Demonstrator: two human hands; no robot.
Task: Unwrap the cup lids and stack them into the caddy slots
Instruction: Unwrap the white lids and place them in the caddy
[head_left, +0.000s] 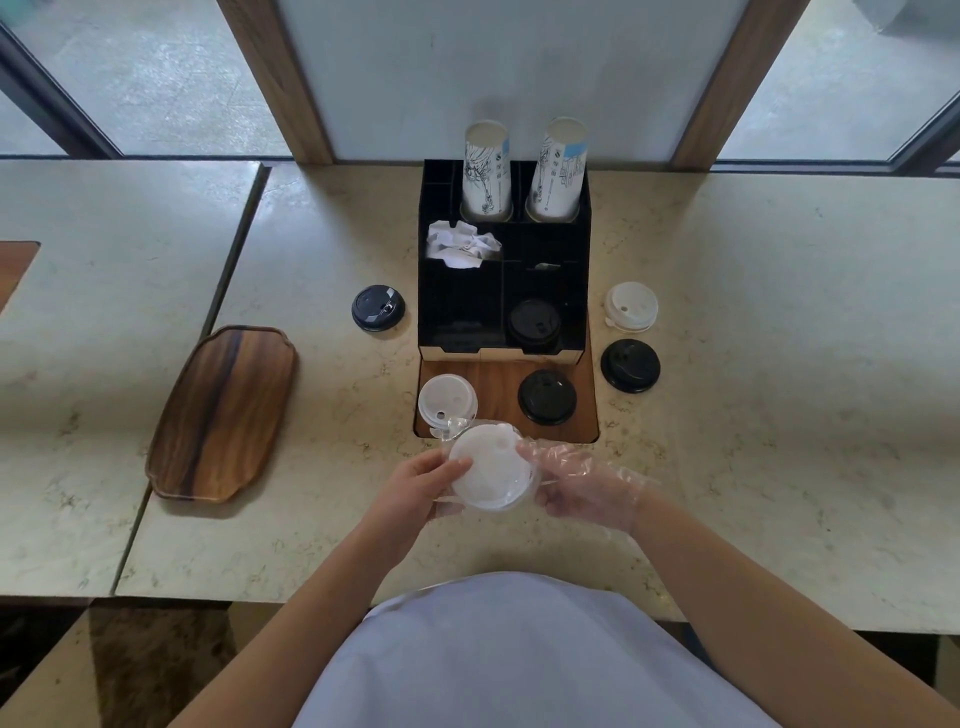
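Observation:
A stack of white cup lids in clear plastic wrap is held above the counter between both hands. My bare left hand grips its left side; my right hand, in a clear glove, grips its right side. The black caddy stands behind, with black lids in its front right slot. Loose piles lie around it: black lids at the left, white lids and black lids in front, white lids and black lids at the right.
Two stacks of paper cups stand in the caddy's rear slots, and crumpled white packets fill a middle slot. A wooden tray lies at the left. A dark wood inset sits under the caddy's front.

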